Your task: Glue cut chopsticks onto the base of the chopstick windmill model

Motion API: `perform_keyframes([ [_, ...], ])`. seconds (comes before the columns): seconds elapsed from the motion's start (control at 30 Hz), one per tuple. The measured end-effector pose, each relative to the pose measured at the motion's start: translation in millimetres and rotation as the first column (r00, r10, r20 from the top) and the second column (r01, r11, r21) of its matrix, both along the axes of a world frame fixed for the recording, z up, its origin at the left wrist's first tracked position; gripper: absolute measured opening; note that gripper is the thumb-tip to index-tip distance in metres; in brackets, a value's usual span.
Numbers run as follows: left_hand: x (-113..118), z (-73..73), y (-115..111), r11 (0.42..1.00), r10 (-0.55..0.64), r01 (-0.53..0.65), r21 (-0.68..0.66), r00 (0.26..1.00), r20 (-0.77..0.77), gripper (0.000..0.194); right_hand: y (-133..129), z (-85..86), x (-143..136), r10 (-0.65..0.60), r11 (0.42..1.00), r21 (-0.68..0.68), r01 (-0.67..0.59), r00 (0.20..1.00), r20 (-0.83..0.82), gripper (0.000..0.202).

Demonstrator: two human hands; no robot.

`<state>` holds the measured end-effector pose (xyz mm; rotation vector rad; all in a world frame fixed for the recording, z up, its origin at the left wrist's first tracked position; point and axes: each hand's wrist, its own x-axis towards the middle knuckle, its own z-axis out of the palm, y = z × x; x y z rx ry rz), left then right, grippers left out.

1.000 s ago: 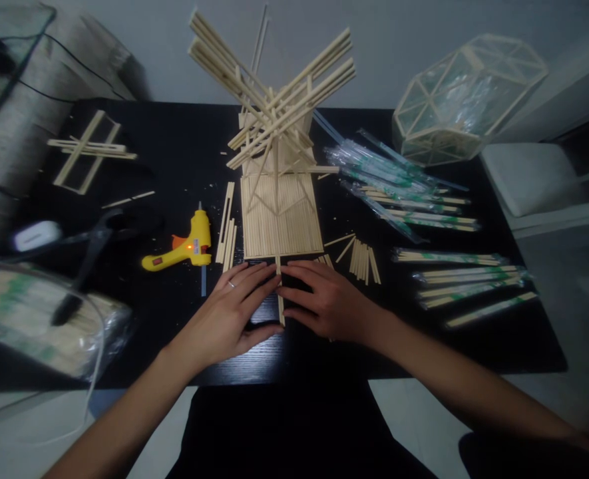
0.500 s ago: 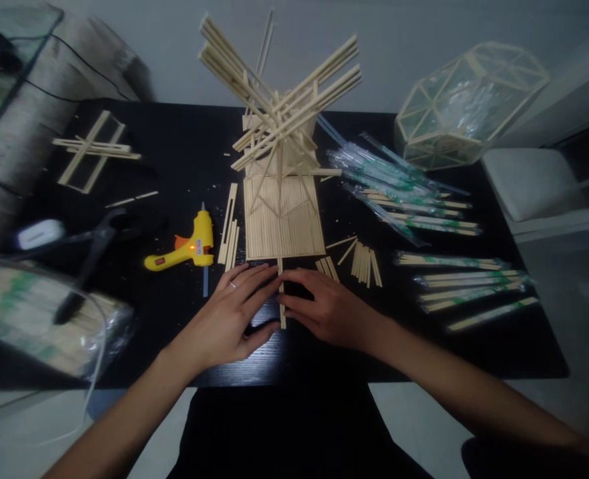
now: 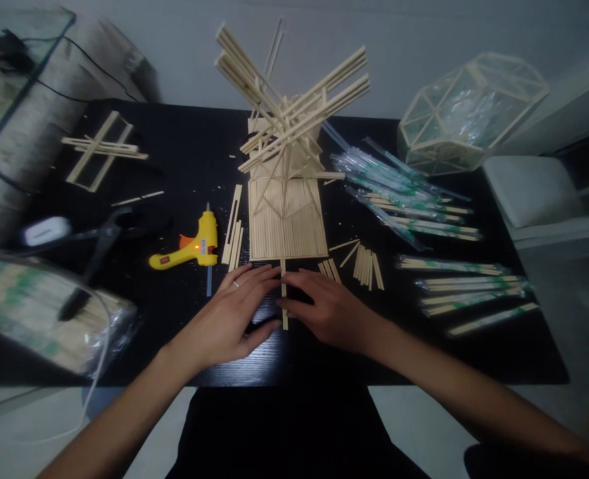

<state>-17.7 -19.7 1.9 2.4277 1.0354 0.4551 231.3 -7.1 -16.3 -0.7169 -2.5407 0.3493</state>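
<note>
A pair of thin wooden sticks (image 3: 285, 319) lies on the black table, pointing away from me, its far end at the front edge of a slatted wooden base (image 3: 288, 233). My left hand (image 3: 239, 309) rests at the left of the sticks, fingertips touching them and thumb apart. From the right, my right hand (image 3: 327, 306) touches the same sticks with its fingertips, fingers bent and slightly spread. Neither hand is closed round anything. Behind the base rises a windmill-like stick structure (image 3: 287, 126) with long crossed blades.
A yellow glue gun (image 3: 201, 243) lies left of the base, near loose sticks (image 3: 234, 243). Short sticks (image 3: 367, 266) and wrapped stick packs (image 3: 468, 286) lie right. A crossed frame (image 3: 105, 150) and large bag (image 3: 39, 313) lie left; a polyhedral frame (image 3: 468, 113) stands back right.
The view has shifted slightly, so the table's things appear a little further right. Both hands remain at the sticks, with only slight finger movement.
</note>
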Motion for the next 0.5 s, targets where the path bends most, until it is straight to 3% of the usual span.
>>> perform_keyframes([
  [0.1,-13.3,7.3,2.4,0.996,0.074,-0.076,0.038,0.996,0.041,0.045,0.3,-2.0,0.0,0.001,1.000,0.016,-0.001,1.000,-0.008,0.021],
  [0.17,-29.1,14.5,6.3,0.971,0.212,-0.218,0.092,0.975,0.073,0.035,0.6,-2.8,0.3,0.008,1.000,0.002,-0.008,1.000,-0.012,0.021],
  [0.23,-47.9,21.8,12.3,0.907,0.390,-0.396,0.144,0.918,0.069,0.029,0.9,-2.7,0.5,0.010,1.000,-0.014,-0.011,1.000,-0.015,0.021],
  [0.3,-65.5,26.7,19.5,0.834,0.532,-0.517,0.193,0.846,-0.033,0.033,1.2,-2.1,0.5,0.011,1.000,-0.015,-0.011,1.000,-0.018,0.020],
  [0.37,-78.3,27.6,26.5,0.804,0.589,-0.549,0.227,0.787,-0.182,0.042,1.5,-1.3,0.2,0.010,1.000,-0.008,-0.010,1.000,-0.021,0.019],
  [0.5,-85.8,22.1,36.1,0.828,0.560,-0.505,0.243,0.742,-0.368,0.048,1.5,-0.4,-0.5,0.007,1.000,-0.002,-0.007,1.000,-0.027,0.019],
])
